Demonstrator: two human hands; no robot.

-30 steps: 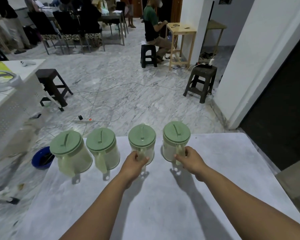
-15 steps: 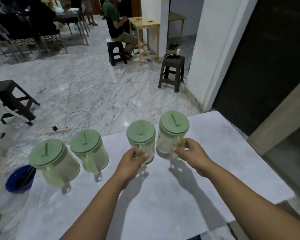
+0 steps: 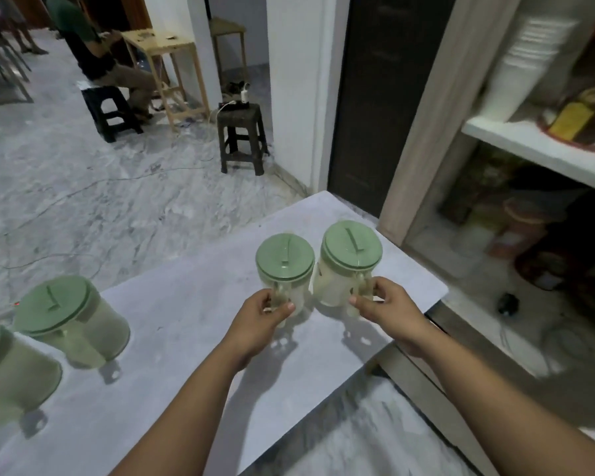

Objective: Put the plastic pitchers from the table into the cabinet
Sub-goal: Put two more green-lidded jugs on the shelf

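Pitchers [image 3: 349, 266] now lifted toward cabinet [image 3: 536, 146].

Dim light — blurred, warped edges

no legible text anywhere

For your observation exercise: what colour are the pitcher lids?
Pale sage green, plain; clearest in the head view on the pitcher lid held by the right hand.
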